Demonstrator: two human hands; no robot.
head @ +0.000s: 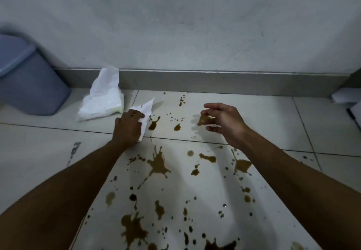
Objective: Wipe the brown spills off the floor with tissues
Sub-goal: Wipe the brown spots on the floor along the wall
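Head view: a person leans over a pale tiled floor (48, 152) by a wall, both bare arms stretched out.
Left hand (128, 127): fingers curled round a white tissue (146, 111), which pokes out on the far side of the fist and sits low, at or just above the tiles.
Right hand (220, 122): holds nothing, fingers spread and loosely bent, hovering over a small brown blot.
Spills (158, 164): brown splashes and dots scattered from near the skirting down to the near edge, thickest near the person, between the two arms.
Key relation: the closest blots lie just right of the tissue hand; the big splash lies nearer, toward the person. The mess runs long from far to near, so I would expect the left hand to sweep right, then draw back.
Tissue pack (101, 97): white, on the floor far left of the left hand, against the skirting.
Bin (29, 80): blue-grey, at far left.
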